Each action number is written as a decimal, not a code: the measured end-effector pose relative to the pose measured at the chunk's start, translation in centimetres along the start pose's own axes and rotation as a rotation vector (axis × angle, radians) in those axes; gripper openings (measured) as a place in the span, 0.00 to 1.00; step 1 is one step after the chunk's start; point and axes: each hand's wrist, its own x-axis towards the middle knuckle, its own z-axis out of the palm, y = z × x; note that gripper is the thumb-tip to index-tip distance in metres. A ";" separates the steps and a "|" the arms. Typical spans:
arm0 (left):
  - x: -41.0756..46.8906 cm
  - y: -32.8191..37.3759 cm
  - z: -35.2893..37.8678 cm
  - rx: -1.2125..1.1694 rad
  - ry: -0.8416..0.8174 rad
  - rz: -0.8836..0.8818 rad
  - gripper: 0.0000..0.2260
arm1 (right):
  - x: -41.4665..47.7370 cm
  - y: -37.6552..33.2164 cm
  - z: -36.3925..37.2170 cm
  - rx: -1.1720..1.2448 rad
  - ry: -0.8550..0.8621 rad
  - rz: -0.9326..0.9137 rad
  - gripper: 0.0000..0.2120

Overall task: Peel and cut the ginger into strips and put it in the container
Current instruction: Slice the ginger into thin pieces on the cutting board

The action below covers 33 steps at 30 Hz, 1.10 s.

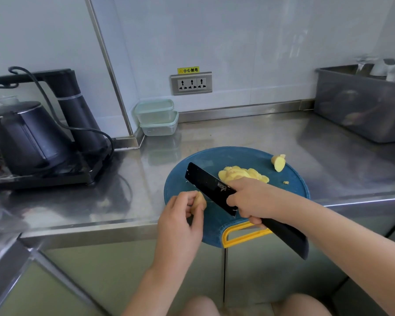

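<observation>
Head camera, facing down (near, perhaps tilted).

You can read 小心触电 on the yellow sticker (188, 70) just above the wall socket (191, 83) at upper centre, while the white brand mark on the black knife blade (209, 185) is too small to read.

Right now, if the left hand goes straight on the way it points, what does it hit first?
Probably the knife blade held by the right hand: it crosses just beyond the left hand and the ginger piece it pinches. Blade height over the board is unclear.
</observation>
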 end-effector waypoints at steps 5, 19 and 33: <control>0.5 0.3 -0.4 0.000 -0.041 -0.065 0.04 | -1.2 -0.4 0.0 0.062 0.143 -0.019 0.05; 0.3 -0.2 -0.6 0.194 -0.043 0.004 0.06 | -1.8 -1.6 1.4 -0.207 0.375 -0.237 0.09; -0.2 -0.7 0.0 0.015 0.035 0.036 0.05 | -2.4 -1.2 -0.7 -0.331 0.349 -0.256 0.11</control>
